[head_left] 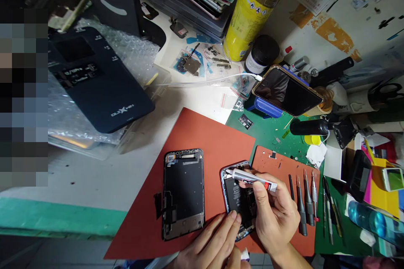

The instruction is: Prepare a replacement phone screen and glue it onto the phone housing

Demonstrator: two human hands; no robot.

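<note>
My right hand (pixel 276 214) is closed around a small white glue tube (pixel 252 178), its nozzle at the upper left corner of an opened phone body (pixel 236 195). Fingertips of my left hand (pixel 217 239) rest on the lower left edge of that phone body; the fingers lie stretched out side by side. A detached phone screen (pixel 183 193) lies to the left, inner side up, with a dark flex piece sticking out at its left edge. Both phone parts are on a reddish-brown mat (pixel 143 218). A small white object shows below my left hand, partly hidden.
Screwdrivers (pixel 301 206) and tweezers (pixel 330 214) lie at the right. Behind stand a propped phone (pixel 288 90) with a white cable, a black jar (pixel 261 54) and a yellow can (pixel 248 17). A dark device (pixel 104 80) sits on bubble wrap at left.
</note>
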